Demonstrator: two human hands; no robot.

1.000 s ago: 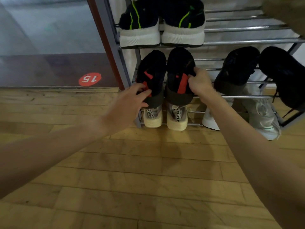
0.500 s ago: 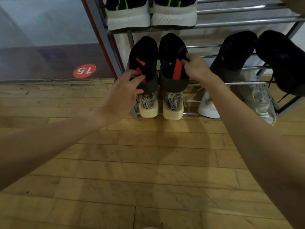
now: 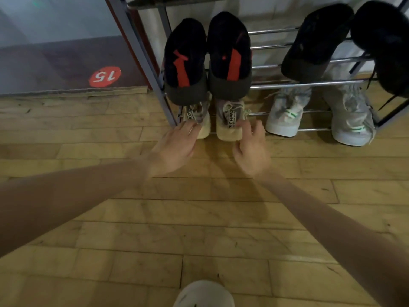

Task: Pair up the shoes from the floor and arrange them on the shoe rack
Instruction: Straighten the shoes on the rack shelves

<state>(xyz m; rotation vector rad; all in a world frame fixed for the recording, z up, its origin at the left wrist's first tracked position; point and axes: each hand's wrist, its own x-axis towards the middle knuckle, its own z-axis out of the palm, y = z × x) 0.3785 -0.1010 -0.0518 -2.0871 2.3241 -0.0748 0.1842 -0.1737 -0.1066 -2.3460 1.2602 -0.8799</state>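
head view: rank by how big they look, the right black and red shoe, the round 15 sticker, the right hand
1. black and red shoe, largest.
2. right hand, clearly smaller, though it sits nearer the camera, which inflates it.
3. 15 sticker, smallest.

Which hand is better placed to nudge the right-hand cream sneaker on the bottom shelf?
Right. The right hand already has fingertips on the toe of that cream sneaker, while the left hand sits at the neighbouring one.
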